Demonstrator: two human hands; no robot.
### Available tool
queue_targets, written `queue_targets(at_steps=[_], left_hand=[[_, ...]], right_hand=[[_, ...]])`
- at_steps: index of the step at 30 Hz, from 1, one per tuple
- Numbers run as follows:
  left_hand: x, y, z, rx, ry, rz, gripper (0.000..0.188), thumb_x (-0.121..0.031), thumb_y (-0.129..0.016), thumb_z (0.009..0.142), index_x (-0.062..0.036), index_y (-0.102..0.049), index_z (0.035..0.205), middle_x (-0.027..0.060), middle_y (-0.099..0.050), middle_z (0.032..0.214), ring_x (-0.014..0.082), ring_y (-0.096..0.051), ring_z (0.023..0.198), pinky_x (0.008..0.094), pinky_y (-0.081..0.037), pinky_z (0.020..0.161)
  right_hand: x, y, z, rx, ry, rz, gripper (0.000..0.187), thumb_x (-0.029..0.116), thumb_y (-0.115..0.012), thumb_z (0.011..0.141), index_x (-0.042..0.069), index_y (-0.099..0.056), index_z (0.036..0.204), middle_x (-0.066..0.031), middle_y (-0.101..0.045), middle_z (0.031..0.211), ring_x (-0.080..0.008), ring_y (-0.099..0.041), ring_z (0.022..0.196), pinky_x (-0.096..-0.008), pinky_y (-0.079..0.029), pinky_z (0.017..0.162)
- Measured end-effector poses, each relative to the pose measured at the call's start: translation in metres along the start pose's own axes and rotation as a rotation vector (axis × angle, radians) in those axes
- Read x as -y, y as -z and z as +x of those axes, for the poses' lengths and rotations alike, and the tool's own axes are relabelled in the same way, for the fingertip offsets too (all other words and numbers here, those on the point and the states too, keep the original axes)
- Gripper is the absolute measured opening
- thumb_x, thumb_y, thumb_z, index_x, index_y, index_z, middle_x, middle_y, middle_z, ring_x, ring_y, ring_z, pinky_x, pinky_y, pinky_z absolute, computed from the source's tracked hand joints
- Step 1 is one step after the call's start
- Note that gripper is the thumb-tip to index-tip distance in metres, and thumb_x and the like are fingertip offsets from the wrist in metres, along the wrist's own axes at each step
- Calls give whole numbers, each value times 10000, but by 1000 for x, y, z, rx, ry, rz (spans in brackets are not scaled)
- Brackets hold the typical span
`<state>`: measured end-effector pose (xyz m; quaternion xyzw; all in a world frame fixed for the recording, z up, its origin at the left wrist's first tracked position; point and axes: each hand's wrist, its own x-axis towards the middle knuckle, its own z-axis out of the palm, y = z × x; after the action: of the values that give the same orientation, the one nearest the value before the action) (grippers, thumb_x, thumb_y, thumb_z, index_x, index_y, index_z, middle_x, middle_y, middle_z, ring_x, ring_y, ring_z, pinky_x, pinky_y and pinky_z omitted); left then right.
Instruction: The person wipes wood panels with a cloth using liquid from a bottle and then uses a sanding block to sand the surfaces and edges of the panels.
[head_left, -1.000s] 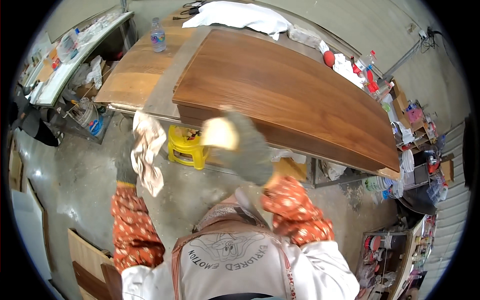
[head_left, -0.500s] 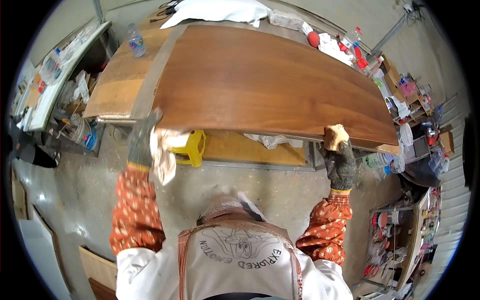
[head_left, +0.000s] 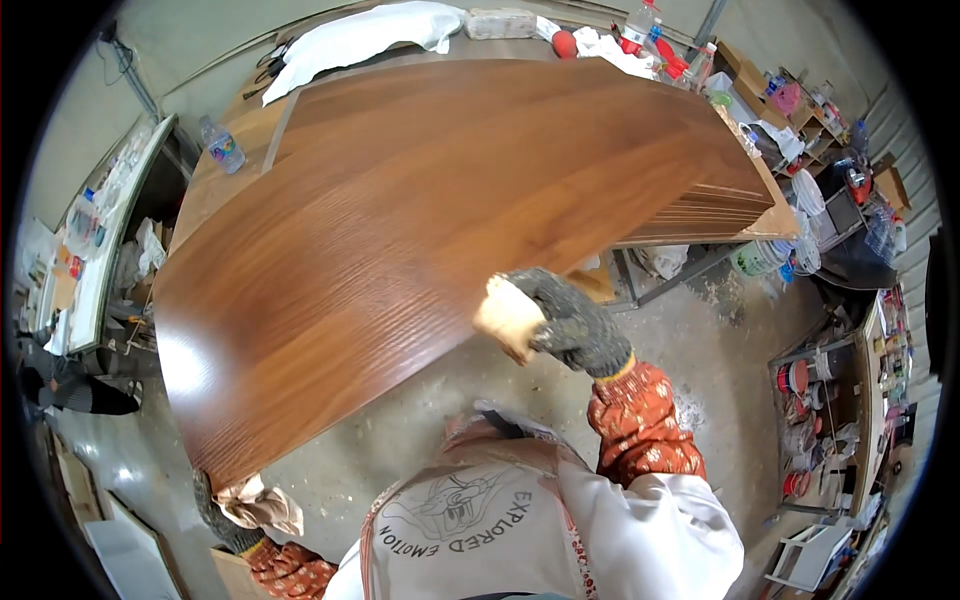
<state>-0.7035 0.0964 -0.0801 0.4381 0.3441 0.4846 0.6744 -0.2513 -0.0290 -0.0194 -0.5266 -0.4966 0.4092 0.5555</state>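
Observation:
A glossy brown wood-grain panel (head_left: pixel 400 220) lies slanted over the table, its near left corner reaching out past the table edge toward me. At that corner is my left hand (head_left: pixel 215 515), in a dark grey glove, closed on the panel's edge with a crumpled cream cloth (head_left: pixel 262 505) bunched against it. The fingers are partly hidden by the panel and cloth. My right hand (head_left: pixel 570 318), gloved the same way, is closed around a pale tan pad (head_left: pixel 508 318), sponge or folded cloth, I cannot tell which. It is at the panel's front edge; contact is unclear.
More brown panels (head_left: pixel 700 210) lie stacked beneath at the right. A water bottle (head_left: pixel 222 145) stands at the table's left, white sheeting (head_left: pixel 365 45) at the back. Bottles (head_left: pixel 638 28) and tubs crowd the right. A person's dark-clothed legs (head_left: pixel 90 390) show at far left.
The top panel has swung toward the near left with my left hand at its corner, uncovering the stack at right. My right hand has moved left along the front edge with the pad.

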Motion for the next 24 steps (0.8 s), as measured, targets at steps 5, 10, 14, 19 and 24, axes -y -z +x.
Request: queue_targets(at_steps=[5,10,14,19,24], left_hand=[[-3,-11,-69,-112,-98,81,521,-310,-549,882,21,-431,1267,160,-557,1111,269,-556,950,361,-451,834],[21,-71,-127,-25,-76,-126,561,-323,-532,893,26,-409,1315,187,-567,1199,302,-582,1046,386,-464,935],[48,-168,-134,445,367,-904,515,-316,-682,772,27,-478,1098,71,-469,797,171,-523,727,283,-443,663],[148,-194,-137,585,767,-1045,479,-321,-715,757,37,-512,1002,15,-376,570,98,-456,527,220,-399,516],[101,-270,-153,658,-675,1206,287,-113,-569,899,10,-574,1157,156,-628,1057,150,-627,821,281,-501,657]], right_hand=[[-12,22,21,119,-59,443,681,226,-736,659,-12,-490,1247,-98,-569,1183,-200,-530,1098,-323,-422,938],[-9,33,-5,209,-38,604,665,175,-717,684,-21,-471,1269,-98,-560,1196,-200,-528,1106,-326,-425,941],[-26,53,-36,11,673,-361,490,192,-659,777,-61,-533,1178,-108,-588,1137,-170,-532,1060,-334,-424,918],[-48,98,-100,-119,123,283,382,56,-620,797,-12,-544,1165,-172,-546,1191,-251,-550,1079,-333,-441,908],[-46,141,-153,-340,191,-127,393,8,-611,799,23,-540,1186,-180,-527,1223,-305,-541,1110,-362,-448,925]])
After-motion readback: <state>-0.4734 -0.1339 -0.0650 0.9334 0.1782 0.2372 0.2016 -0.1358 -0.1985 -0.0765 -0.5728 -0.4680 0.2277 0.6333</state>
